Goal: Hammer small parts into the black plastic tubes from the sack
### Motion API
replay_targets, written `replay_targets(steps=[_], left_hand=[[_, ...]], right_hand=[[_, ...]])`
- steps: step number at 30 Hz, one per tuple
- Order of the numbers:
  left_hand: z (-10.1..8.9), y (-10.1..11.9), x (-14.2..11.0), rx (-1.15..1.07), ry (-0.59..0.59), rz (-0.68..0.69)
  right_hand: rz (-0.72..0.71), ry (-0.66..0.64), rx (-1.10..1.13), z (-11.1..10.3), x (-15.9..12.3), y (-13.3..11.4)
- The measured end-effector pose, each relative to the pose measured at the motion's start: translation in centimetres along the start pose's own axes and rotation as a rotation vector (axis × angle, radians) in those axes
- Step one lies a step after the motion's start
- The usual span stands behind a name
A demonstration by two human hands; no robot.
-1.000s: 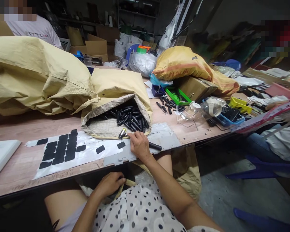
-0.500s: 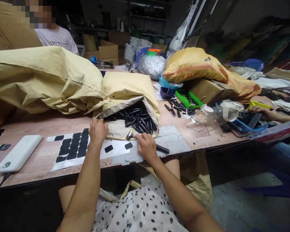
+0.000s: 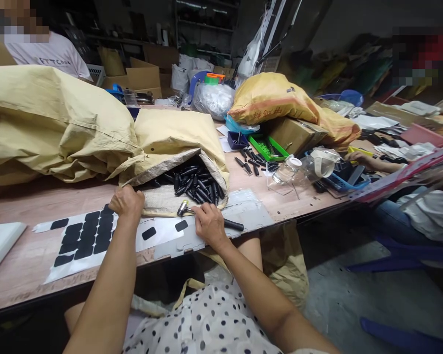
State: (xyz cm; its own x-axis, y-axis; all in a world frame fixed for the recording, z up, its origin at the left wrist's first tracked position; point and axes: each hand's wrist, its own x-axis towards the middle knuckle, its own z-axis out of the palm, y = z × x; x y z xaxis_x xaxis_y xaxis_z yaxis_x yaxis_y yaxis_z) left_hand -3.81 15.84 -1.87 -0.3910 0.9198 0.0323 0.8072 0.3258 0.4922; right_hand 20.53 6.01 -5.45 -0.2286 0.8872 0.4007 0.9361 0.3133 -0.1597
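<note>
My right hand (image 3: 208,226) is closed round a small hammer (image 3: 233,224) with a metal head and black handle, lying on a grey plastic sheet (image 3: 243,209) at the table's near edge. My left hand (image 3: 126,202) is closed on the lower lip of an open tan sack (image 3: 177,135). Several black tubular parts (image 3: 195,182) spill from the sack's mouth just beyond both hands. Left of my left hand lies a white sheet with several black oval pads (image 3: 86,235).
A big tan sack (image 3: 51,118) fills the back left. A green tray (image 3: 268,147), a clear jug (image 3: 310,167) and a yellow sack (image 3: 276,98) lie to the right. Another person's hand (image 3: 356,157) rests at right; a person in a white shirt (image 3: 46,51) stands behind.
My left hand came up from my lap onto the table and took hold of the sack's lower lip. My right hand stayed on the hammer.
</note>
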Motion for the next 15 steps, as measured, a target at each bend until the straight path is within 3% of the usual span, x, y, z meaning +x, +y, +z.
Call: replay_targets(steps=[2,7,15], left_hand=[[-0.2,0.5,-0.9,0.019,0.047,-0.079],[0.2,2.3,-2.5,0.033,0.081,-0.088],[-0.5,3.1,-1.8,0.050,0.109,-0.172]], right_hand=[[0.002,0.000,0.002,0.0,0.0,0.0],[0.003,0.011,0.003,0.0,0.0,0.0],[0.008,0.012,0.013,0.2,0.0,0.1]])
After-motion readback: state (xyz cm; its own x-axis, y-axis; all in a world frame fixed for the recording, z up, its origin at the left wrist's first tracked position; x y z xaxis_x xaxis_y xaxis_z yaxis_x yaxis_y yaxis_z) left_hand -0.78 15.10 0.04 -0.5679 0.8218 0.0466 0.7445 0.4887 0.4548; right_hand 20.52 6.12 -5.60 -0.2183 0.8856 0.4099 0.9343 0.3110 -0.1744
